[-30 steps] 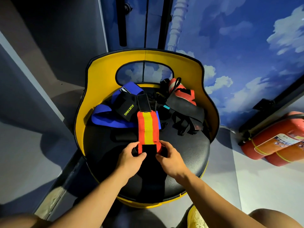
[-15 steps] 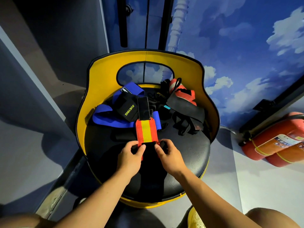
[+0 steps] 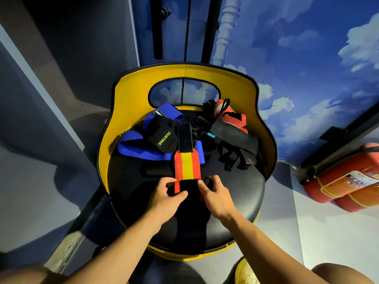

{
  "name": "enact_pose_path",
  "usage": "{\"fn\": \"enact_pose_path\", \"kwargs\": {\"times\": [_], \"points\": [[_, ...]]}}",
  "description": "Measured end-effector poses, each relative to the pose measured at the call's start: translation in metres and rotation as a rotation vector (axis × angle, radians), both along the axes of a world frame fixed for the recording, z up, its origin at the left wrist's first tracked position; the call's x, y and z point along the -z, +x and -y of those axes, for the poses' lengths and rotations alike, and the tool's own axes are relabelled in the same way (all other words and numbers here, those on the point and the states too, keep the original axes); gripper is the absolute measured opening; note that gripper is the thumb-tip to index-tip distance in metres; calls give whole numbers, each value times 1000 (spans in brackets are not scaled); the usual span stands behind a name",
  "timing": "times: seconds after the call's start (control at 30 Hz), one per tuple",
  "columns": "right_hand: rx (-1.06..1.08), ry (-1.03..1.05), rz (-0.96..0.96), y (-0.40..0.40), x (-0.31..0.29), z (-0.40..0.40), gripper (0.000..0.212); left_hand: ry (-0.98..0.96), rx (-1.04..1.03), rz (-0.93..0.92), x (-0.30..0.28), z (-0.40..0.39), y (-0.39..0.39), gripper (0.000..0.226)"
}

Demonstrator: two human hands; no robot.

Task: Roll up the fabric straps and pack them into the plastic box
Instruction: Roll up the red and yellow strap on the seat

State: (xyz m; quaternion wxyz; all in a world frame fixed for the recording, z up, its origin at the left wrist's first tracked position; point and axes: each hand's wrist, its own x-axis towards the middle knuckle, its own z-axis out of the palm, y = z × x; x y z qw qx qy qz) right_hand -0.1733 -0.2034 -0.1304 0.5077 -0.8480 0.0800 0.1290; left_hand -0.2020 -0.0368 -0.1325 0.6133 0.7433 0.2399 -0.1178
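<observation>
A red strap with a yellow stripe (image 3: 186,166) lies lengthwise on the black seat of a yellow chair (image 3: 235,193), its black hook-and-loop end (image 3: 184,137) pointing away from me. The near end is wound into a small roll. My left hand (image 3: 164,197) pinches the roll's left side and my right hand (image 3: 215,195) pinches its right side. Behind it lie a blue strap (image 3: 133,144), a black XUEYING wrap (image 3: 162,138), a heap of black straps (image 3: 233,148) and a red roll (image 3: 229,115). No plastic box is in view.
The chair's yellow backrest (image 3: 184,76) curves round the far side and both flanks. Two red fire extinguishers (image 3: 344,181) lie on the floor at the right. A grey wall panel stands close on the left. My knees and a yellow shoe (image 3: 244,271) show at the bottom.
Both hands have rolled the red and yellow strap further up, so the flat striped part is shorter and its black end has drawn closer to me.
</observation>
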Motion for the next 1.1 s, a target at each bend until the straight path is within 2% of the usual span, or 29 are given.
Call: {"fn": "enact_pose_path", "kwargs": {"times": [0.07, 0.13, 0.2, 0.27, 0.4, 0.53, 0.63, 0.77, 0.93, 1.1], "points": [[-20, 68, -61, -3, -2, 6, 25, 20, 22, -14, -2, -2, -6, 42], [-56, 145, -113, -7, -3, 10, 33, 48, 30, -15, -5, -2, -11, 39], [-126, 102, -77, -8, -2, 12, 47, 75, 33, -1, -6, -3, -11, 33], [-211, 24, 6, -8, -2, 13, 52, 131, 29, 31, -7, -4, -7, 25], [-246, -24, 87, 1, -3, 15, 37, 242, -3, 46, -5, -4, 5, 31], [-141, -22, 104, 14, 5, 12, 18, 319, -29, 57, -5, -1, 17, 34], [-81, 6, 100, 20, 10, 7, 19, 304, -24, 19, -7, 2, 20, 33], [-36, 32, 63, 24, 15, 4, 22, 185, 3, -29, -3, 0, 20, 20], [-11, 75, 51, 16, 13, -1, 22, 84, 1, -7, 7, -5, 19, 33], [-64, 202, -98, 5, 3, 10, 28, 56, 32, -19, 9, -12, 7, 37]]}}
